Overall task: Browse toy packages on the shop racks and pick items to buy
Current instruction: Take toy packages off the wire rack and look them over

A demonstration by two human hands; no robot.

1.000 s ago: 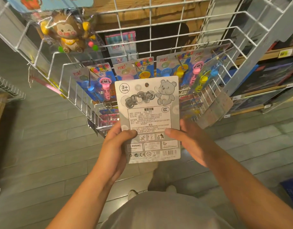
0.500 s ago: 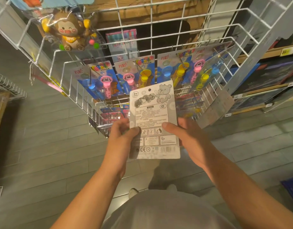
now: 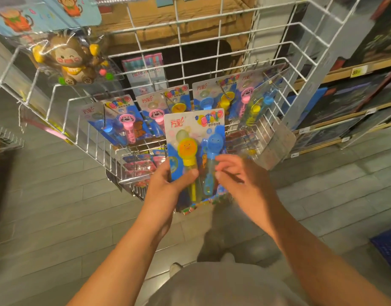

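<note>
A bubble wand package (image 3: 193,127) faces me front side out, showing a yellow wand and a blue wand under clear plastic on a blue card. My left hand (image 3: 165,188) grips its lower left part, thumb across the yellow wand's tube. My right hand (image 3: 238,177) is at the lower right edge, blurred, its curled fingertips on the blue wand's blister. Behind it, several matching bubble wand packages (image 3: 124,122) hang on hooks of the white wire rack (image 3: 190,51).
A bagged monkey toy (image 3: 71,60) hangs at the rack's upper left. Lower hooks carry more small packages (image 3: 139,164). Wooden shelves with dark boxes (image 3: 349,100) run along the right. A blue crate (image 3: 388,248) sits on the grey plank floor at lower right.
The package has been turned from its grey printed back to its coloured front. My right hand shifted from behind the card to its front right edge; the left kept its hold.
</note>
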